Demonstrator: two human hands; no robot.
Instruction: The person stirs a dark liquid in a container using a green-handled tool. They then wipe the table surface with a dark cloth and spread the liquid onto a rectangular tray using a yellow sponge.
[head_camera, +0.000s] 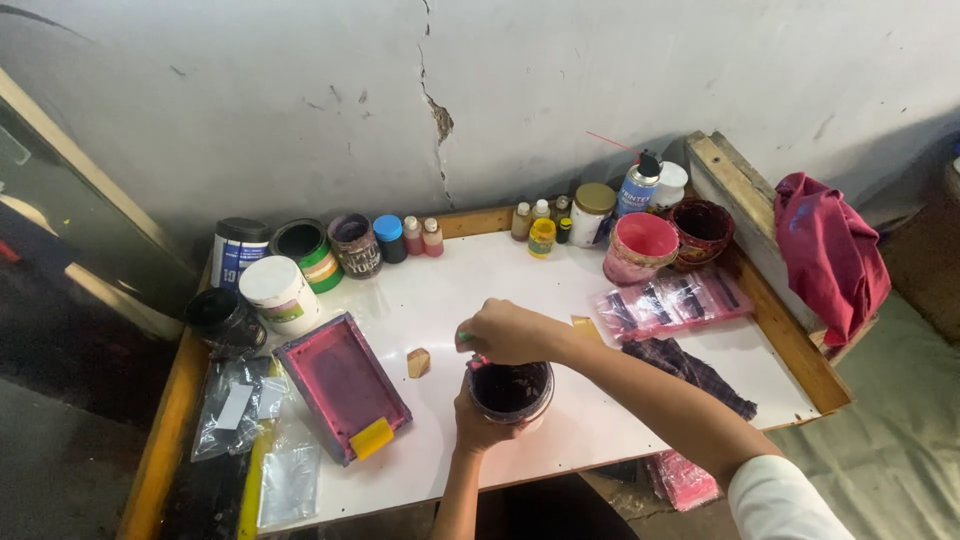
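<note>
Below right hand (510, 332): dark jar (511, 391), cupped by left hand (477, 421).

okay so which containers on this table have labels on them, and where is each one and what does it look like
Spray can: back edge, right of centre; blue label, white shoulder, black nozzle.
Dark-lidded tub: back left; white and blue label.
White-lidded tub: in front of it; white with a green-tinted label.
Open green tin: back left; green band with orange stripe.
Open grey cup: beside the tin; dark label.
Gold-lidded jar: back centre; pale body.
Held cup: front centre, left hand gripping; no label visible.
</note>
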